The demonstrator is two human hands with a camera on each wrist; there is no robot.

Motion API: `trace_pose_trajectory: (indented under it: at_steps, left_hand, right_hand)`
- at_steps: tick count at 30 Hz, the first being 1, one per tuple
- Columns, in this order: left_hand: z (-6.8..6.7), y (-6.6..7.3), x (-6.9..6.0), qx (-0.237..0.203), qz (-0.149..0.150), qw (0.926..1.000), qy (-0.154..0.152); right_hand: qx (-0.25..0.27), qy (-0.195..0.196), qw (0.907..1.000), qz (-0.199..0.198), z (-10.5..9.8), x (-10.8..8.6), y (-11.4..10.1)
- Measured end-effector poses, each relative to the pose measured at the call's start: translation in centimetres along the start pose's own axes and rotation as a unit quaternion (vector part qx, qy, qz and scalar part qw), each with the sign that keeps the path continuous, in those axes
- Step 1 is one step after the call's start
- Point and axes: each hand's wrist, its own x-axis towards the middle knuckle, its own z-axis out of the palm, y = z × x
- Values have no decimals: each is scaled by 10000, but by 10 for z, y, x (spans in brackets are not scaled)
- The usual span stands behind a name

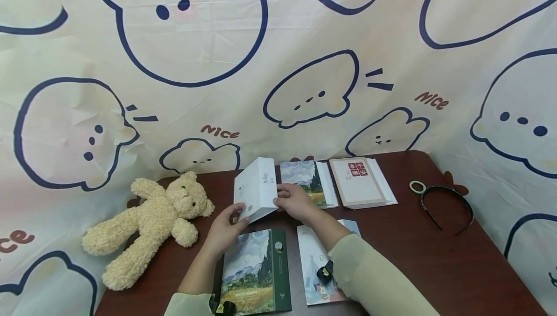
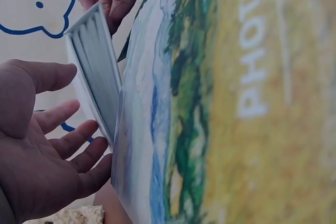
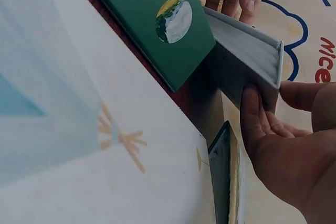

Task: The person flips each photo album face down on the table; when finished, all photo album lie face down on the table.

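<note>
A hollow white box [image 1: 256,188] with printed text and a code is held tilted above the back of the table. Its open end and grey inside [image 2: 95,66] show in the left wrist view. My left hand [image 1: 226,229] touches its outer side at the lower left corner, fingers [image 2: 73,139] loosely extended. My right hand [image 1: 298,202] pinches the right edge, with the thumb [image 3: 299,95] on one side and fingers [image 3: 253,108] on another. Nearest the left forearm lies a green photo album [image 1: 250,277] with a painted landscape cover.
A pale illustrated book [image 1: 315,267] lies under the right forearm. Behind are a landscape-covered book [image 1: 304,175] and a cream book [image 1: 359,183] with red print. A plush bear [image 1: 152,226] lies left; a black headband [image 1: 450,204] with a green ring [image 1: 417,187] lies right.
</note>
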Motion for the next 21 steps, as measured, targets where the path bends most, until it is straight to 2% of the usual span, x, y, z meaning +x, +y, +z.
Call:
trace_pose_trajectory:
  at_steps: [3,7,14,21]
  left_hand:
    - [-2,0,0,75,-15,10000,-53]
    - [-5,-1,0,232,-66,9997,-58]
    - [-10,0,0,517,-154,9985,-27]
    - [-17,-3,0,712,-308,9970,1]
  right_hand:
    - [-182,129,9997,54,2,1,2]
    - [-703,350,9969,17,5,3,5]
    - [-1870,582,9804,-194,14,4,9]
    - [-2349,485,9704,-294,25,4,4]
